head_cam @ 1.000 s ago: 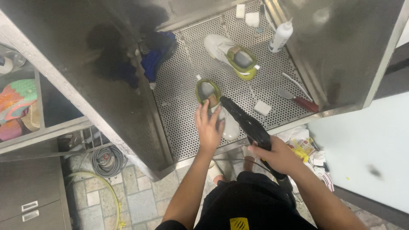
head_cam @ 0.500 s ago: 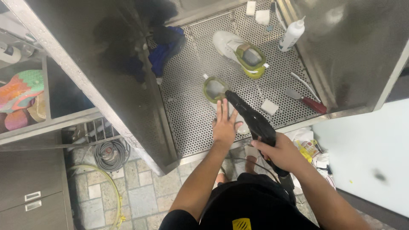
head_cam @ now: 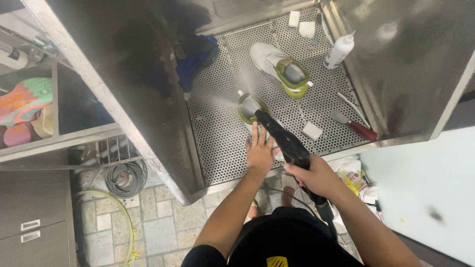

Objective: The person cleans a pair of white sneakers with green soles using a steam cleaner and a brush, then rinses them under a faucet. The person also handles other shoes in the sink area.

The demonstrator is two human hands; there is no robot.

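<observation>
Fingers of the left hand (head_cam: 259,151) lie spread and flat on the near shoe (head_cam: 257,118), pressing it onto the grate (head_cam: 222,138); they clamp nothing. Fingers of the right hand (head_cam: 316,177) are wrapped tight around the grip of the black spray gun (head_cam: 284,141).

Head view, all places given from the near shoe:

- The near shoe, white with an olive-green collar, lies on the grate with its opening turned away from the person and the left palm over its near part.
- The gun's nozzle sits just beside the collar, on the right, and points into the opening. A thin mist fans up and away from the nozzle.
- A second shoe (head_cam: 279,66) lies further back and to the right, well apart.
- A white sponge (head_cam: 312,130) lies near, to the right; past it lies a red-handled brush (head_cam: 354,124).
- A white squeeze bottle (head_cam: 339,50) stands at the back right; blue cloth (head_cam: 195,59) is bunched at the back left.

To do this step well, in my judgement:

1. Hold the palm down firmly so that the jet does not shift the shoe.
2. Keep the spread fingertips behind the nozzle line, clear of the jet.
3. Keep the nozzle close to the opening and angled inward, so that spray stays inside the steel booth.
4. Sweep slowly across the lining.
</observation>
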